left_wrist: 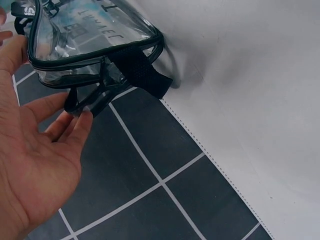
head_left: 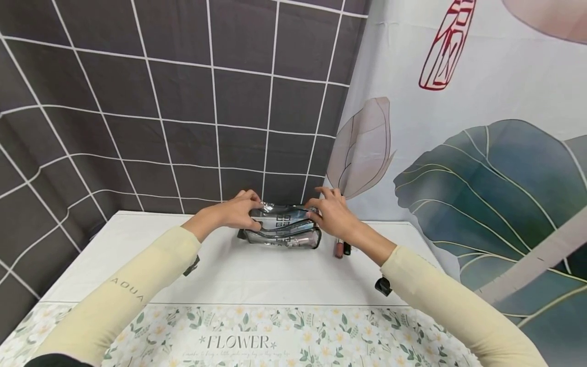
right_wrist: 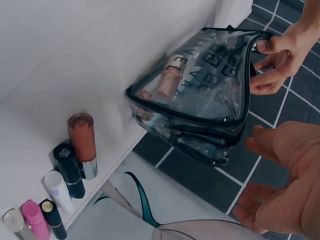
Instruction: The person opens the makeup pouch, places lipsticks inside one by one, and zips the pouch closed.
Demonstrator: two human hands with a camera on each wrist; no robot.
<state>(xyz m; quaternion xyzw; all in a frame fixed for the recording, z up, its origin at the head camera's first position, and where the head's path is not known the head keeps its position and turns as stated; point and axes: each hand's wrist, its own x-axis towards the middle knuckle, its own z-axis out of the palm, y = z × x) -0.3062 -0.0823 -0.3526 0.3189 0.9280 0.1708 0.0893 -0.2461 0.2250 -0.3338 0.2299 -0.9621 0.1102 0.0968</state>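
A clear zippered cosmetic bag [head_left: 282, 239] with black trim and dark lettering stands near the back edge of the white table. Inside, a pinkish cosmetic tube [right_wrist: 170, 82] shows through the plastic. My left hand [head_left: 236, 210] pinches the bag's upper left edge between thumb and fingers; the left wrist view shows fingers behind a black strap loop [left_wrist: 75, 102]. At the bag's right end is my right hand [head_left: 334, 214], its fingers loosely bent. In the right wrist view this hand [right_wrist: 290, 175] is apart from the bag, with nothing between thumb and fingers.
Right of the bag stand several cosmetic tubes, among them a brownish-pink one [right_wrist: 82, 140], a black one [right_wrist: 69, 170], a white one [right_wrist: 59, 191] and a pink one [right_wrist: 35, 219]. A dark grid cloth [head_left: 183, 127] hangs behind the white table [head_left: 275, 285]. A floral mat [head_left: 220, 326] covers the front.
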